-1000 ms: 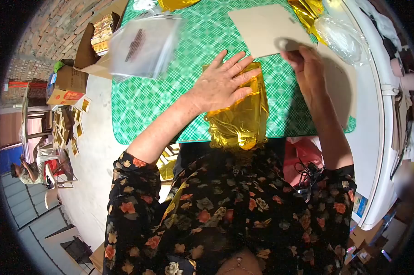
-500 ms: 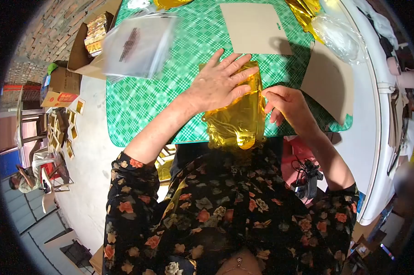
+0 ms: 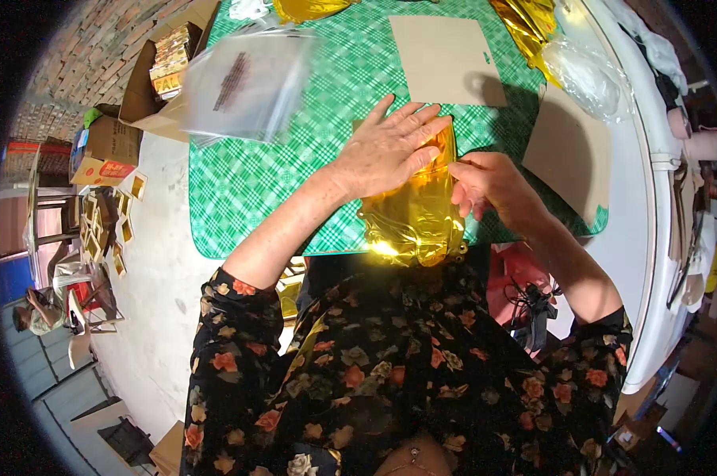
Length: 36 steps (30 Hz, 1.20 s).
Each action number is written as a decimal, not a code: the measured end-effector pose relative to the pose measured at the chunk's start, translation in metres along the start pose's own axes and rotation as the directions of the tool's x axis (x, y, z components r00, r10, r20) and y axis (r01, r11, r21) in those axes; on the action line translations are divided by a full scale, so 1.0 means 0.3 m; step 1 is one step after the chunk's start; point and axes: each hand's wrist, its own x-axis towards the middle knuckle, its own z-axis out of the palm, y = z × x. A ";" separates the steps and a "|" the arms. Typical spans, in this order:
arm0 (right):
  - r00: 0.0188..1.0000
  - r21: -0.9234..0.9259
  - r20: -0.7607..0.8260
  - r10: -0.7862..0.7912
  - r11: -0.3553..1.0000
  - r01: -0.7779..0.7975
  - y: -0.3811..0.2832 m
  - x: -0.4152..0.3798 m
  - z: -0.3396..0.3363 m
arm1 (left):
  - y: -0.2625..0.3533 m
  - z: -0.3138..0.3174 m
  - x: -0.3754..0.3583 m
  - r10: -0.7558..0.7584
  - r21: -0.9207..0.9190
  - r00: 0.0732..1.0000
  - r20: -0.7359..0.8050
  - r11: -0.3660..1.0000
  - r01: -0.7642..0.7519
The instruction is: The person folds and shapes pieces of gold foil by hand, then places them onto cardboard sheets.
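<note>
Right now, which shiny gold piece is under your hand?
The gold foil at the near edge of the table: your left hand lies flat on it, your right hand at its side. No hand is on the far left foil or far right foil.

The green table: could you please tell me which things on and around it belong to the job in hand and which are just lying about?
In the job:
gold foil, left hand flat on it, right hand at its edge
probably the clear plastic sheets and beige cards

Apparently lying about:
open cardboard box
black straps
</note>
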 end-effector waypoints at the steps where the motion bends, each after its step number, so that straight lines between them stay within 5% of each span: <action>1: 1.000 -0.028 0.008 0.008 1.000 -0.008 -0.008 0.005 -0.002 | -0.001 0.000 -0.001 -0.003 -0.014 1.000 0.001 1.000 0.003; 14: 0.981 -0.216 -0.056 -0.187 0.961 0.171 0.032 0.110 -0.038 | 0.006 -0.023 0.001 -0.031 -0.105 0.999 0.031 0.994 0.034; 20: 0.772 -0.617 -0.116 -0.625 0.654 0.437 0.078 0.110 -0.009 | -0.017 -0.101 0.014 -0.058 -0.241 0.998 -0.031 0.969 0.049; 22: 0.818 -0.629 -0.121 -0.562 0.681 0.375 0.049 0.090 -0.008 | -0.039 -0.161 -0.003 -0.111 -0.360 0.994 -0.017 0.928 0.098; 25: 0.827 -0.638 -0.122 -0.549 0.681 0.358 0.046 0.091 -0.007 | -0.082 -0.197 -0.072 -0.195 -0.215 0.974 -0.119 0.962 0.167; 29: 0.814 -0.640 -0.114 -0.570 0.668 0.379 0.049 0.100 -0.007 | -0.118 -0.229 -0.137 -0.339 -0.247 0.935 -0.103 0.919 0.306; 36: 0.867 -0.613 -0.075 -0.493 0.708 0.350 0.046 0.117 -0.028 | -0.128 -0.197 -0.164 -0.333 -0.152 0.924 -0.187 0.939 0.308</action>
